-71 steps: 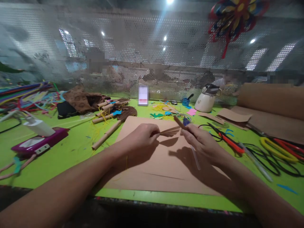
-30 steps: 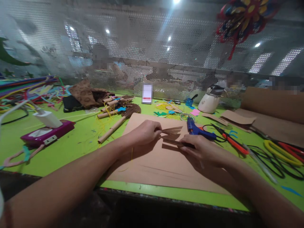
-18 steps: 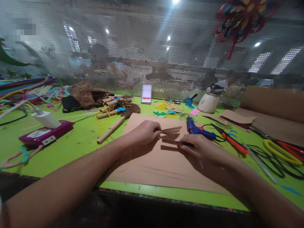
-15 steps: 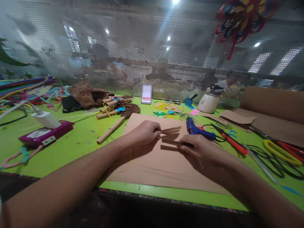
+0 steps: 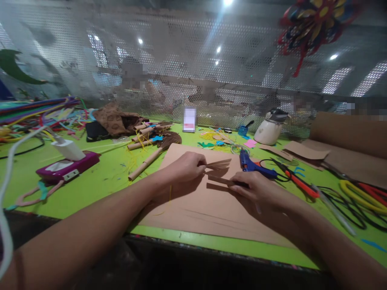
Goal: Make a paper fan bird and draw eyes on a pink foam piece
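We see the left hand (image 5: 190,167) with its fingers pinched closed on one end of a pleated paper fan (image 5: 220,164), whose loose ends spread toward the right. Just nearer to us, the right hand (image 5: 254,187) has its fingers closed on a narrow brown strip (image 5: 219,179), which points back at the left fingers. The two pieces lie close but look apart, so we judge that the pleating on the fan is done and that the two are not joined. The left fingers hide the fan's gathered end, so we cannot tell how it is fastened.

Under both hands' fingers is a brown paper sheet (image 5: 205,205) on the green surface (image 5: 93,197). Just beyond the right fingers sits a blue glue gun (image 5: 256,168), the nearest thing to bump; farther right come an orange-handled tool (image 5: 305,186), black cables and the yellow handles (image 5: 356,196) of scissors. Beyond the left fingers lies a rolled paper tube (image 5: 145,163) with a pleated brown head (image 5: 171,140), which looks complete to us, near more tubes. Well left of the left fingers is a purple power strip (image 5: 68,171); farthest out, past both hands, stand a lit screen (image 5: 189,119) and a white jug (image 5: 267,131).
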